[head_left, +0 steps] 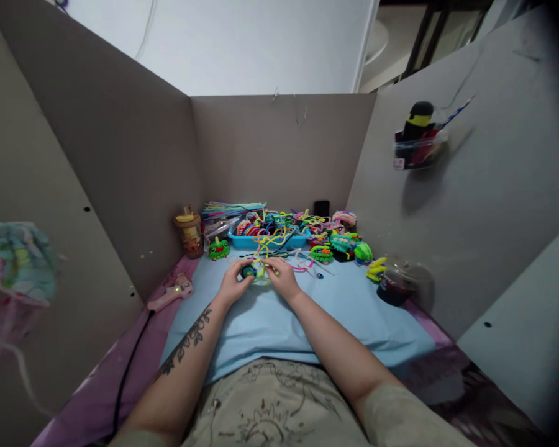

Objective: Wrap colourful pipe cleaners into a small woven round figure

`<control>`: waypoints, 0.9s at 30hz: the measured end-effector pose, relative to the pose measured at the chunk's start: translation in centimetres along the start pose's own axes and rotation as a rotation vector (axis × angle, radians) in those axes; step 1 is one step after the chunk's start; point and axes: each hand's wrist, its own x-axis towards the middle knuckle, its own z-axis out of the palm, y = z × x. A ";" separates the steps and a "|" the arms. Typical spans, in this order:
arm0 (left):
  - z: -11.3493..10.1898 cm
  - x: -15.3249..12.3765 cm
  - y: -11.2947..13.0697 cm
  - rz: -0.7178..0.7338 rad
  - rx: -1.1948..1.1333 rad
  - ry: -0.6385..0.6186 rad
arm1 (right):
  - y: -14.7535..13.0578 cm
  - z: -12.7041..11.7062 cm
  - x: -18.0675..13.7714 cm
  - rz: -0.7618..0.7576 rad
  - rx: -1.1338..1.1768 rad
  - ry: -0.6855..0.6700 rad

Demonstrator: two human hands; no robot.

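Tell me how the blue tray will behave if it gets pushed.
The blue tray would probably slide rather than tip, being low and wide. Its tangled cords look thin and floppy, so loose ends would likely drag or spill over the rim. The blue sheet in front may bunch up, since it shows creases.

Left hand point(236, 280) and right hand point(282, 278) worked above blue cloth point(270, 326)
The left held a dark round piece point(248, 271), the right pinched yellow-green cord point(259, 268), before a heaped blue tray point(249, 244)
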 end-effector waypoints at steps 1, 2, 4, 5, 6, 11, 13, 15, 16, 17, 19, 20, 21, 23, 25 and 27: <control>0.0 0.0 0.1 0.006 -0.003 -0.010 | 0.0 0.0 0.0 -0.004 0.003 -0.006; 0.0 0.0 0.2 0.016 -0.004 -0.021 | 0.0 0.0 0.1 -0.004 0.006 -0.013; 0.1 -0.1 0.4 0.037 0.000 -0.042 | 0.1 0.1 0.1 0.003 0.013 -0.032; 0.2 -0.2 0.5 0.048 0.004 -0.051 | 0.0 0.2 0.1 0.010 0.016 -0.044; 0.3 -0.2 0.6 0.056 0.008 -0.060 | 0.0 0.3 0.0 0.019 0.020 -0.054; 0.6 -0.6 0.9 0.075 0.043 -0.091 | -0.4 0.9 0.0 0.130 0.010 -0.028; 0.8 -0.7 1.0 0.079 0.060 -0.117 | -0.6 1.0 0.1 0.157 -0.002 -0.024; 0.9 -0.7 1.1 0.081 0.076 -0.143 | -0.7 1.1 0.2 0.167 -0.014 -0.032; 1.0 -0.7 1.1 0.079 0.084 -0.153 | -0.7 1.2 0.2 0.173 -0.020 -0.034; 1.1 -0.7 1.1 0.074 0.091 -0.158 | -0.8 1.2 0.2 0.182 -0.024 -0.032; 1.3 -0.6 1.1 0.057 0.103 -0.154 | -0.8 1.4 0.2 0.207 -0.026 -0.030; 1.3 -0.6 1.0 0.045 0.107 -0.146 | -0.8 1.5 0.2 0.221 -0.022 -0.031; 1.4 -0.6 1.0 0.031 0.110 -0.135 | -0.8 1.7 0.1 0.236 -0.014 -0.034; 1.5 -0.5 0.9 -0.002 0.110 -0.107 | -0.8 2.0 -0.1 0.261 0.009 -0.039; 1.4 -0.4 0.6 -0.045 0.101 -0.067 | -0.8 2.3 -0.2 0.272 0.036 -0.045; 1.2 -0.2 0.3 -0.103 0.084 -0.003 | -0.7 2.2 -0.3 0.271 0.054 -0.050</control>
